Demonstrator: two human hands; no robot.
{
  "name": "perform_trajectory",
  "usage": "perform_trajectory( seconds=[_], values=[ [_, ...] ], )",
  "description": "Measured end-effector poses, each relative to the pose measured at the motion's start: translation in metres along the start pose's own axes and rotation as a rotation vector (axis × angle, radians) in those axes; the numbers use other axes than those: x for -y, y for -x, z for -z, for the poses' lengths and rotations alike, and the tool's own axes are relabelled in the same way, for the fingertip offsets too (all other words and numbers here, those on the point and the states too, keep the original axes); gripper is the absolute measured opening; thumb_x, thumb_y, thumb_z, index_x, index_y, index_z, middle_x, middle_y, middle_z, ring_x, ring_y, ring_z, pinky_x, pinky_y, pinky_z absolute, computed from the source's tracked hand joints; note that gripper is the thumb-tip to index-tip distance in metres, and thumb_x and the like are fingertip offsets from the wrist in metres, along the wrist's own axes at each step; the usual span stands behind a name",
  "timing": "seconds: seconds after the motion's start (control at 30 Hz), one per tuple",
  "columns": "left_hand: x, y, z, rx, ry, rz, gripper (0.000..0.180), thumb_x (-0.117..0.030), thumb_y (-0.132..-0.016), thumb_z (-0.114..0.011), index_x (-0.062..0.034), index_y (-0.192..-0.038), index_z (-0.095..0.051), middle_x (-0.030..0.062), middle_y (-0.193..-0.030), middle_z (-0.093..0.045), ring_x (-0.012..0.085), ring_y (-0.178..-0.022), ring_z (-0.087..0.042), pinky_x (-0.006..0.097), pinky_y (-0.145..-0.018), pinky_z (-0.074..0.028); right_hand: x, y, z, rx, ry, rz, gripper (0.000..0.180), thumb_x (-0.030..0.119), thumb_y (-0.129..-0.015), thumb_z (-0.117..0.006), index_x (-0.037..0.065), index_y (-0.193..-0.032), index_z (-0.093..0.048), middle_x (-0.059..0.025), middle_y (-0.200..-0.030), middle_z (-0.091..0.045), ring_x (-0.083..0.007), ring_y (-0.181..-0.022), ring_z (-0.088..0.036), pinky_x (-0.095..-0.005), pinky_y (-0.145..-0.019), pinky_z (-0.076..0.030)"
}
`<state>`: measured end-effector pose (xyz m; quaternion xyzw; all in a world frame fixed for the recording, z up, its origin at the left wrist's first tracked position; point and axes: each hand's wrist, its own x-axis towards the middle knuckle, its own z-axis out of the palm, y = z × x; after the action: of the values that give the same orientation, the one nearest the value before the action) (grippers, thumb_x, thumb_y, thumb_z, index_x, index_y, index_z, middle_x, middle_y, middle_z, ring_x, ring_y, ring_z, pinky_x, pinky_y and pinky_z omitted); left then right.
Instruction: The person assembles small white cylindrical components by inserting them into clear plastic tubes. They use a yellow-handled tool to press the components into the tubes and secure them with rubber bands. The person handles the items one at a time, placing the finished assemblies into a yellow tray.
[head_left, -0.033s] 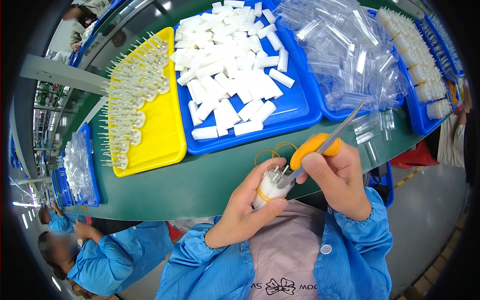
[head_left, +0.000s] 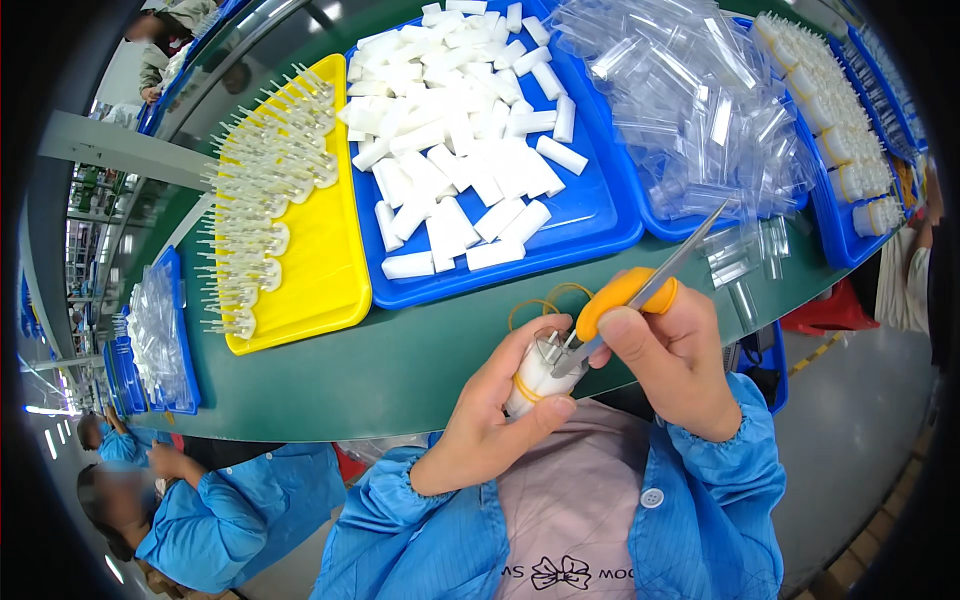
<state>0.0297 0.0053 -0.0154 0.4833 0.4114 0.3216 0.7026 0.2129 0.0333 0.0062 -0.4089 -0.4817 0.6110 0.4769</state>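
My left hand [head_left: 490, 415] is wrapped round a small white cylindrical bundle [head_left: 538, 378], with a yellow rubber band about its middle. Clear plastic and thin white pins show at the bundle's upper end. Closed on a pair of metal tweezers [head_left: 690, 245], my right hand [head_left: 675, 350] is just to the right of it. The tweezers' pointed end aims up and right, while their broad end meets the bundle's top. An orange finger cot [head_left: 610, 300] covers my right forefinger. Yellow rubber bands [head_left: 545, 303] loop beside the bundle, partly hidden by my hands.
On the green table [head_left: 300, 390], a yellow tray [head_left: 325, 275] holds white pinned parts. A blue tray [head_left: 590, 215] carries white foam-like pieces; another has clear plastic sleeves [head_left: 700, 110]. Banded bundles [head_left: 850, 180] fill a tray at far right. A co-worker in blue [head_left: 220, 525] sits left.
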Motion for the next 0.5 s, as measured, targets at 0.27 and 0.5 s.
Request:
perform_trajectory(
  seconds=[0.27,0.5],
  values=[
    [0.0007,0.0015,-0.0007,0.019,0.016,0.002,0.057,-0.01,-0.085,-0.062,0.0018,-0.133,-0.035,0.0104,-0.121,-0.048,0.0154,-0.11,-0.047,0.028,-0.094,-0.036,-0.0005,0.0,0.0039,0.044,0.225,0.058,0.017,0.012,-0.089,-0.057,-0.004,-0.091,-0.062,-0.0121,-0.083,-0.066,-0.0168,-0.072,-0.062,-0.0283,-0.065,-0.049],
    [0.0053,0.0016,0.0002,-0.023,-0.121,-0.044,0.056,-0.009,-0.084,-0.062,0.0009,-0.133,-0.036,0.0109,-0.119,-0.05,0.0164,-0.11,-0.048,0.029,-0.094,-0.037,-0.0046,0.0035,0.0033,0.008,0.26,0.056,0.016,0.011,-0.087,-0.059,-0.004,-0.09,-0.063,-0.0125,-0.083,-0.065,-0.018,-0.072,-0.063,-0.0291,-0.064,-0.048]
  ],
)
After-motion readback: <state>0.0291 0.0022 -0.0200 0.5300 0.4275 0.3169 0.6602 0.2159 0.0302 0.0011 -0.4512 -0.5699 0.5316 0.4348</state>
